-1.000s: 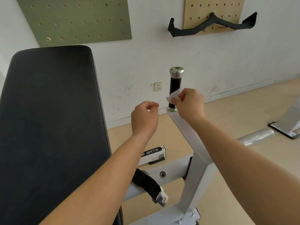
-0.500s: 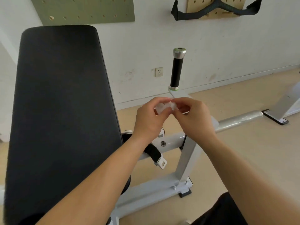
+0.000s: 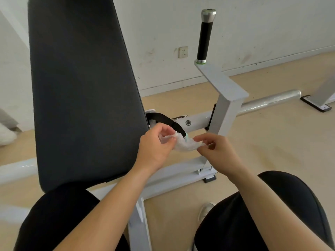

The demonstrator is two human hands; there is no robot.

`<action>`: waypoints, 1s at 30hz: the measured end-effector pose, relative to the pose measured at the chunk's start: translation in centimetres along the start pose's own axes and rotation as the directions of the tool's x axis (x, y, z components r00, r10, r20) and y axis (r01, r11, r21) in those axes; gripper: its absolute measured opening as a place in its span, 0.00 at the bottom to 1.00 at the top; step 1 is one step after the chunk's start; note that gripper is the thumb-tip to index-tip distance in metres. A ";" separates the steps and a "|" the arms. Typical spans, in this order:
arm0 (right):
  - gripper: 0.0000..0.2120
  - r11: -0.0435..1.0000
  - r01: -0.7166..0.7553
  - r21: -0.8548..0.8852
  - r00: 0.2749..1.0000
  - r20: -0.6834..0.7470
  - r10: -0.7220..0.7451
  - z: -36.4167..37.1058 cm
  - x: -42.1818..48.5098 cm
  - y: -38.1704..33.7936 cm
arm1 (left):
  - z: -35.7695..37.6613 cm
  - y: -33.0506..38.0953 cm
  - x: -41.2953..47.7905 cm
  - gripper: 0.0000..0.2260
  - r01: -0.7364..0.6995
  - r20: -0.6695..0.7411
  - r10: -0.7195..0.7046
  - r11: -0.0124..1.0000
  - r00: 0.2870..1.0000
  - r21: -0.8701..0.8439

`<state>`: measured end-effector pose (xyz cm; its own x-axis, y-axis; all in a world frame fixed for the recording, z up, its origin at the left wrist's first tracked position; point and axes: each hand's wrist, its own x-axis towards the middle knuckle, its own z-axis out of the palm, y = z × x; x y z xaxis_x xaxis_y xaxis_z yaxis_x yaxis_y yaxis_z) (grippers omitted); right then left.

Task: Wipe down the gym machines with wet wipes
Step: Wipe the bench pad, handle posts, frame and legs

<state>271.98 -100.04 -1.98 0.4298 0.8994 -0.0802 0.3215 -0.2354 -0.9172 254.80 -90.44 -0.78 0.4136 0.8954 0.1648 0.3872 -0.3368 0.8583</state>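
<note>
A crumpled white wet wipe [image 3: 184, 144] stretches between my two hands in front of the machine. My left hand [image 3: 155, 144] pinches its left end and my right hand [image 3: 215, 151] pinches its right end. Behind them stands the white gym machine frame [image 3: 226, 109] with a tall black back pad [image 3: 81, 87] on the left. An upright black handle grip [image 3: 204, 37] with a silver cap rises from the frame's angled arm, well above my hands. A black strap [image 3: 166, 121] hangs beside the pad, just behind the wipe.
A chrome bar [image 3: 268, 101] sticks out to the right from the frame, low over the tan floor. Another machine's white foot [image 3: 320, 104] sits at the far right. The white wall with a socket [image 3: 183, 51] is close behind. My knees in black fill the bottom.
My right hand has left the handle grip and come down with the wipe. Both hands now hold the wipe low in front of the frame, pulling it apart. The view has tilted downward.
</note>
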 end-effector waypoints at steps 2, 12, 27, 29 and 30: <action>0.09 0.999 -0.011 0.052 1.000 0.007 0.010 0.5 -0.2 -0.2 | 1.0 0.0 -0.3 0.07 0.011 0.057 -0.011 1.000 0.998 0.004; 0.17 0.961 -0.028 0.274 0.997 0.080 0.006 0.4 0.7 0.6 | 3.2 0.3 -0.4 0.09 0.075 0.152 -0.063 0.994 0.986 -0.076; 0.08 0.901 0.072 -0.427 0.997 0.004 -0.077 -0.1 5.3 3.0 | 7.7 -2.7 0.8 0.14 0.374 0.103 -0.380 0.924 0.919 0.074; 0.07 0.912 0.055 -0.406 0.998 -0.001 -0.060 -0.3 5.4 3.5 | 8.0 -3.0 1.2 0.15 0.360 0.106 -0.363 0.932 0.926 0.049; 0.08 0.916 0.045 -0.398 0.999 -0.007 -0.052 -0.4 5.4 3.7 | 8.2 -3.1 1.3 0.15 0.354 0.111 -0.356 0.934 0.928 0.038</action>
<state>275.85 -96.20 -5.69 0.4187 0.9076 -0.0297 0.6496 -0.3222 -0.6886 260.89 -90.62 -7.16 0.3374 0.9183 -0.2069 0.5394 -0.0085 0.8420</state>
